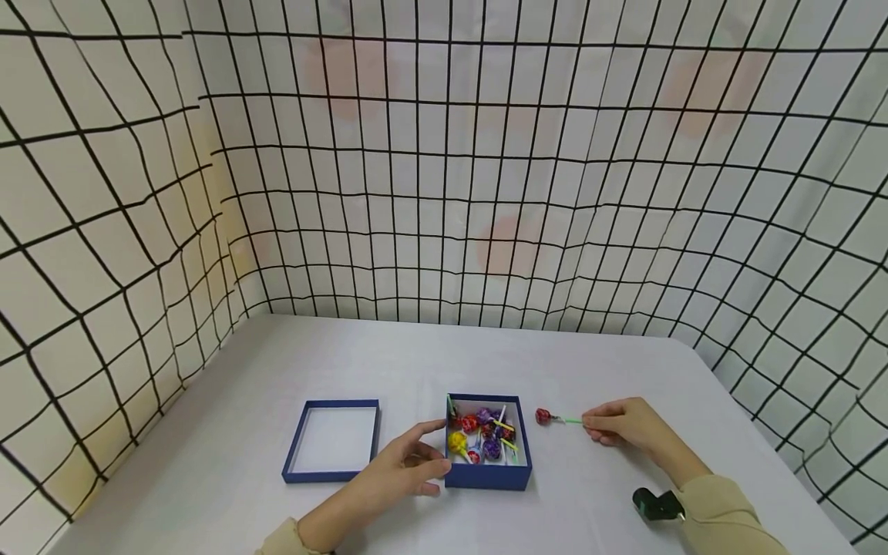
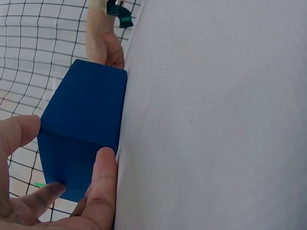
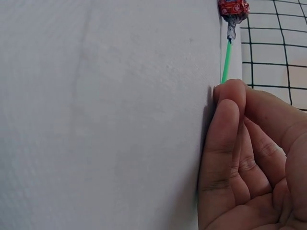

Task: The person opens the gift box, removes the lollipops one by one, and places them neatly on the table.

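Thumb and fingers parted, the left hand [image 1: 409,466] touched the left side of the blue box [image 1: 486,478] in the head view. The right hand [image 1: 620,422], well to the right of the box, pinched the green stick of a red-wrapped lollipop [image 1: 543,417]. That lollipop's head pointed toward the box, near its right wall but apart from it. More wrapped lollipops [image 1: 492,448], red, purple and yellow among them, lay inside the box. A shallow blue lid [image 1: 333,439], white within, lay to the left of the box. To the right of the box and nearer the person, a dark green object [image 1: 655,505] showed beside the right sleeve [image 1: 728,512]. White cloth-like material covered the table [image 1: 583,516] under the box, and a black grid [image 1: 446,193] over pale walls rose behind the box and on both sides.

In the left wrist view, the left hand's spread fingers pressed the box's outside, with the right hand beyond it.

In the right wrist view, the right hand's fingertips met closely on the stick, the red head showing past them.
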{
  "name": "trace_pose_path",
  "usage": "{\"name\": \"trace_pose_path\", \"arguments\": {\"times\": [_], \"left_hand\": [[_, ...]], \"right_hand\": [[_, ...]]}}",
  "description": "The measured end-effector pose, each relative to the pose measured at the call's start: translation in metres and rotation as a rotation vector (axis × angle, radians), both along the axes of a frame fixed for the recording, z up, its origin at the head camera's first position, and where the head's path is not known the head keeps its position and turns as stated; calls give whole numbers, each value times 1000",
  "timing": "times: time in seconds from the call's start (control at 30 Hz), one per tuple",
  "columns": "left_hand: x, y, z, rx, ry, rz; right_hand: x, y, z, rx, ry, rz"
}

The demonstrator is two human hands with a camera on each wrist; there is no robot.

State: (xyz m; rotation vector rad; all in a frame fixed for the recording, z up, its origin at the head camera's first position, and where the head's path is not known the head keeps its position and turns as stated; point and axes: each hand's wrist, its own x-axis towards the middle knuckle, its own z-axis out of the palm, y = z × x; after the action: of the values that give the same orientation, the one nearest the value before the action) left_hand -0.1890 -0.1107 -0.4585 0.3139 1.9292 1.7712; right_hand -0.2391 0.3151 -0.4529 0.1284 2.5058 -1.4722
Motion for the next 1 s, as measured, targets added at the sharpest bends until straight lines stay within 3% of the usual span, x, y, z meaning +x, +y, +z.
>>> {"name": "trace_pose_path", "arguments": {"times": [0.3, 0.53, 1.0], "left_hand": [[1, 0, 3, -16, 8, -2], [2, 1, 4, -18, -3, 5], [2, 1, 2, 2, -1, 11]], "right_hand": [[-2, 2, 6, 25, 9, 18], [-7, -4, 21, 80, 53, 35], [-13, -29, 53, 67, 83, 114]]}}
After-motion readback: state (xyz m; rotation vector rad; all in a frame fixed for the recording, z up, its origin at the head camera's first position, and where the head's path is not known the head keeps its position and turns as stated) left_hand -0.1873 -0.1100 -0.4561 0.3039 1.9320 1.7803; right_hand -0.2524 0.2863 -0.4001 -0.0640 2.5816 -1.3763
